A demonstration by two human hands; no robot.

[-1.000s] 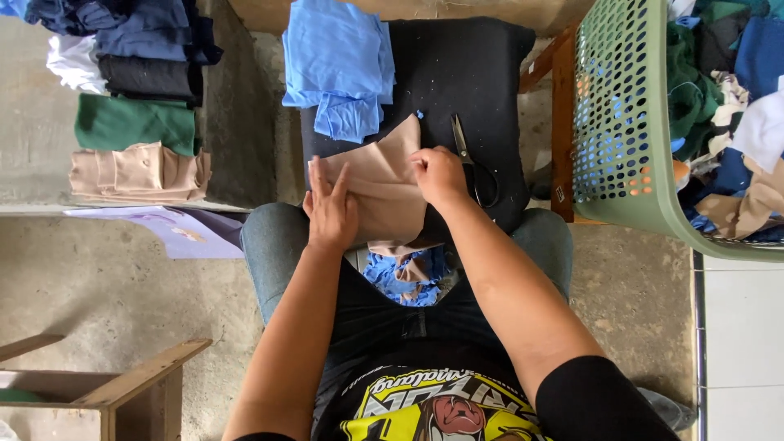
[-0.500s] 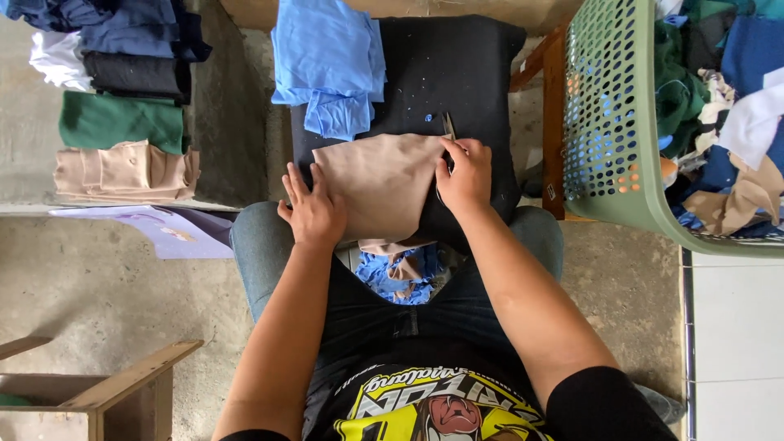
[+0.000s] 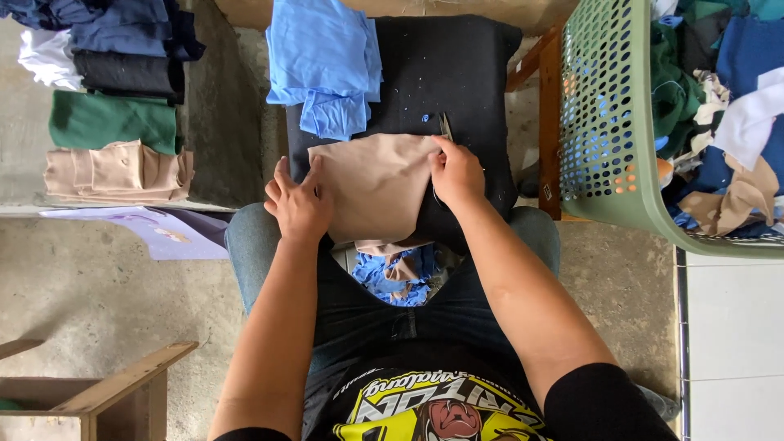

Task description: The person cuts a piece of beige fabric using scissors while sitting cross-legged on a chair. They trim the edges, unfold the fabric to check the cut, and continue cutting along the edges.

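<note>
A beige piece of cloth (image 3: pixel 376 184) lies spread flat on a black padded surface (image 3: pixel 461 73) in front of me. My left hand (image 3: pixel 296 202) rests flat on the cloth's left edge, fingers apart. My right hand (image 3: pixel 455 170) presses on its upper right corner. Scissors (image 3: pixel 446 126) lie on the black surface just above my right hand, mostly hidden. A pile of light blue cloth (image 3: pixel 327 61) sits on the far left part of the black surface.
Blue and beige scraps (image 3: pixel 396 273) lie between my knees. Folded stacks of beige (image 3: pixel 114 171), green (image 3: pixel 110 121), black and blue cloth line the left. A green plastic basket (image 3: pixel 612 122) full of mixed cloth stands right. A wooden frame (image 3: pixel 98 392) is lower left.
The beige cloth, held up and folded a second ago, now lies spread flat on the black surface. Both hands moved apart to its edges, and the right hand covers the scissors.
</note>
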